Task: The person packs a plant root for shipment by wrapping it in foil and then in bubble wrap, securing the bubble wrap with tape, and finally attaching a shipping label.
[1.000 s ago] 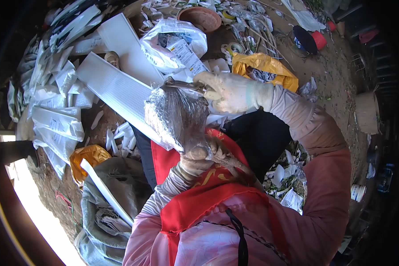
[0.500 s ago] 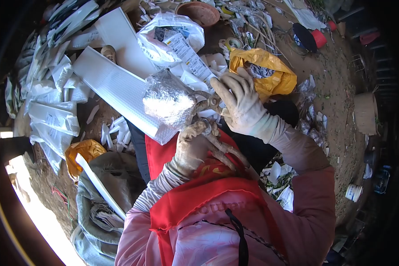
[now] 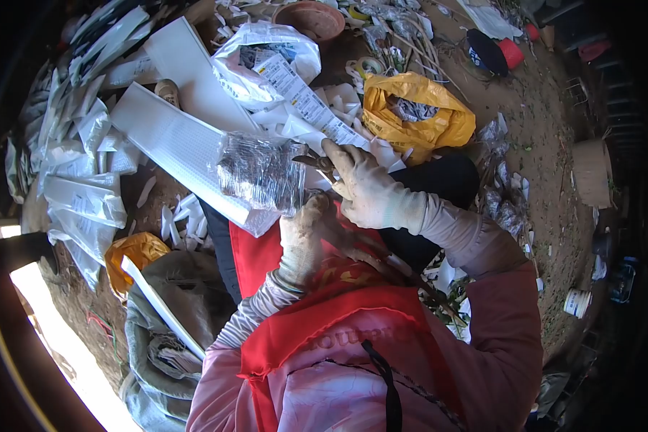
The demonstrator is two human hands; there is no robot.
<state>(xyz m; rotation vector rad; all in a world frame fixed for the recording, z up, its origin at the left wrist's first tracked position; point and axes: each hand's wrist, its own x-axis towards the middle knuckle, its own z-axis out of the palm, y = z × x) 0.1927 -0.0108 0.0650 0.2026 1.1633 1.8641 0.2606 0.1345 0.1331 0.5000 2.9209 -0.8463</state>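
Observation:
My left hand [image 3: 306, 234], in a soiled pale glove, is closed around the woody stem [image 3: 371, 255] of a plant. At the stem's upper end sits a root ball [image 3: 261, 173] wrapped in clear, shiny plastic film, just beyond my left fingers. The stem runs down to the right across my red apron [image 3: 338, 317], toward some green leaves [image 3: 453, 309]. My gloved right hand [image 3: 374, 187] is closed on pruning shears [image 3: 315, 161], whose dark blades point left beside the wrapped ball. My fingers partly hide the handles.
White foam sheets [image 3: 176, 147] lie beyond my left hand. A white bag [image 3: 302, 61] and a yellow bag [image 3: 457, 119] stand ahead, with a terracotta bowl [image 3: 313, 20] behind. Plastic sleeves [image 3: 86, 191] are piled at left. A grey-green sack [image 3: 147, 360] lies at lower left.
The wrapped root ball has turned and shifted slightly down. My right hand has moved down and left, its fingers closing more, with the shears' blades now beside the ball.

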